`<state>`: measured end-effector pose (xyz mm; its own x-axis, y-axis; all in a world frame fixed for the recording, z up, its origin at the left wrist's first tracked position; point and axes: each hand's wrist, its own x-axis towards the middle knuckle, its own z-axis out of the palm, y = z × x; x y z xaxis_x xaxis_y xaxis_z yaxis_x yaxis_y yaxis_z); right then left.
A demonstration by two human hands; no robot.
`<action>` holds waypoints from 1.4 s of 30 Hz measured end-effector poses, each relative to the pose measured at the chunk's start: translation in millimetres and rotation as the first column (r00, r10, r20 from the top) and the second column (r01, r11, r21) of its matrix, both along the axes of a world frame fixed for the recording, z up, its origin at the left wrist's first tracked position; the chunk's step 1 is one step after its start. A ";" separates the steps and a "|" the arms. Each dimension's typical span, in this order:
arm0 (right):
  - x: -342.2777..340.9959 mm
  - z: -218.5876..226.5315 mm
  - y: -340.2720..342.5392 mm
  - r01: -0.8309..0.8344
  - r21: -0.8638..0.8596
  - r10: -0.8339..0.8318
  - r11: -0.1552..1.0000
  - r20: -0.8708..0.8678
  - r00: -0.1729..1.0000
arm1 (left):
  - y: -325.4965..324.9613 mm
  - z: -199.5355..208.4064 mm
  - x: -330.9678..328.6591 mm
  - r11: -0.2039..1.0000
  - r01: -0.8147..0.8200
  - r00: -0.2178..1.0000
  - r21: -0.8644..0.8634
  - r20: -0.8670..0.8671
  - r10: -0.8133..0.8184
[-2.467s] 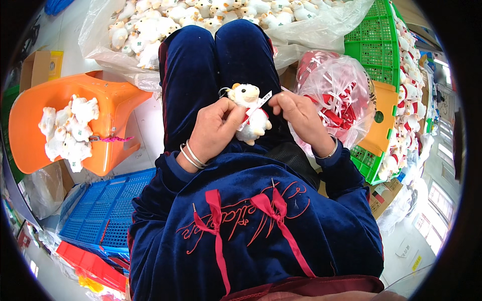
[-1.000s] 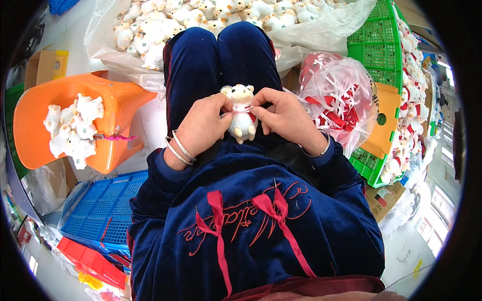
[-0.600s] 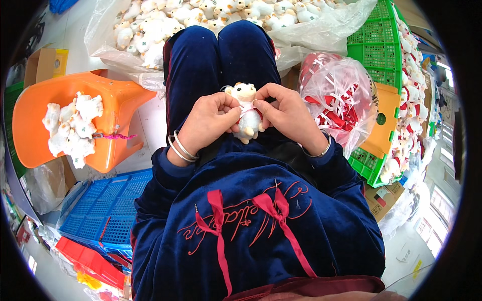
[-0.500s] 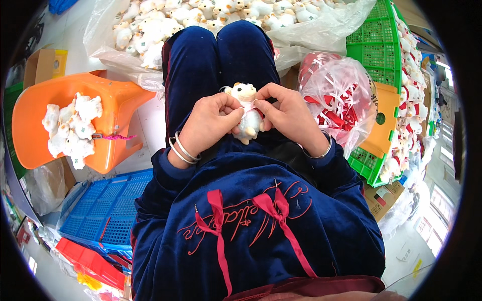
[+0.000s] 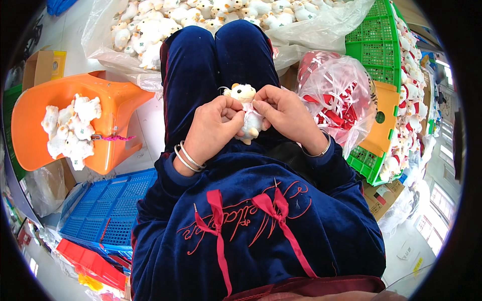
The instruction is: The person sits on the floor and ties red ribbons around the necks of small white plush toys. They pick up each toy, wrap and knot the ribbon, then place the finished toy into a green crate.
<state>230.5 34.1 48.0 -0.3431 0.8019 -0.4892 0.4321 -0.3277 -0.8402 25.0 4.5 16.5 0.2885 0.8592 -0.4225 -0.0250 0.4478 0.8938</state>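
A small white plush animal (image 5: 247,111) with a cream face is held upright over my lap. My left hand (image 5: 213,126) grips its left side, fingers pinched at its neck. My right hand (image 5: 281,113) closes on its right side, fingertips meeting the left ones on the toy's chest. Silver bangles circle my left wrist. My legs in dark blue velvet trousers (image 5: 216,65) stretch away beneath the toy.
An orange plastic stool (image 5: 108,108) at left carries a heap of white plush toys (image 5: 70,128). A clear bag of more plush toys (image 5: 201,15) lies ahead. A bag of red ribbons (image 5: 336,100) and a green crate (image 5: 376,45) stand right. Blue crates (image 5: 105,210) lie lower left.
The right hand has come in from the ribbon bag side and closed on the toy. Both hands now pinch together at its chest, with the toy sitting slightly lower.
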 end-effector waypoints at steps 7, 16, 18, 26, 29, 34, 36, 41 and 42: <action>5.7 -7.7 -1.3 0.029 -0.101 -0.041 0.994 -0.121 0.992 | -0.7 -3.8 -0.3 0.999 -0.014 1.000 -0.041 -0.011 0.013; -1.5 -8.0 -7.1 -0.036 0.082 0.031 0.996 0.055 0.998 | -6.1 -9.2 -1.1 0.998 -0.013 0.993 0.065 -0.116 0.021; -1.2 -10.4 -6.4 -0.026 0.049 0.024 0.998 0.038 0.999 | -5.4 -13.2 -2.4 0.996 -0.003 0.991 0.091 -0.131 0.014; 3.5 -14.9 -9.9 0.032 0.020 -0.030 0.999 -0.095 0.995 | -5.4 -9.1 2.4 0.996 -0.017 1.000 0.089 -0.016 0.019; 3.3 -17.7 -11.3 -0.003 0.114 0.007 0.994 -0.033 0.999 | -7.8 -11.0 5.0 0.994 -0.025 1.000 0.111 -0.011 0.027; 5.7 -18.0 -12.4 -0.020 0.158 0.014 0.987 0.041 0.999 | -9.1 -8.9 4.8 0.990 -0.013 0.999 0.137 -0.048 0.020; 7.5 -19.6 -14.5 0.039 0.050 -0.038 0.998 -0.015 0.999 | -12.0 -10.6 4.8 0.989 -0.005 0.999 0.146 -0.042 0.011; 6.8 -22.7 -10.7 0.090 -0.031 -0.092 0.995 -0.087 0.992 | -12.0 -12.6 4.8 0.997 -0.049 0.998 0.062 0.035 0.047; 7.1 -21.8 -9.6 0.087 -0.055 -0.092 0.995 -0.094 0.991 | -11.8 -11.9 4.7 0.998 -0.057 0.997 0.041 0.052 0.055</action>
<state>237.6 24.5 26.1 -0.3184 0.8063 -0.4984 0.3172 -0.4048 -0.8576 29.6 -7.2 4.6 0.2594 0.8915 -0.3714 -0.0944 0.4061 0.9089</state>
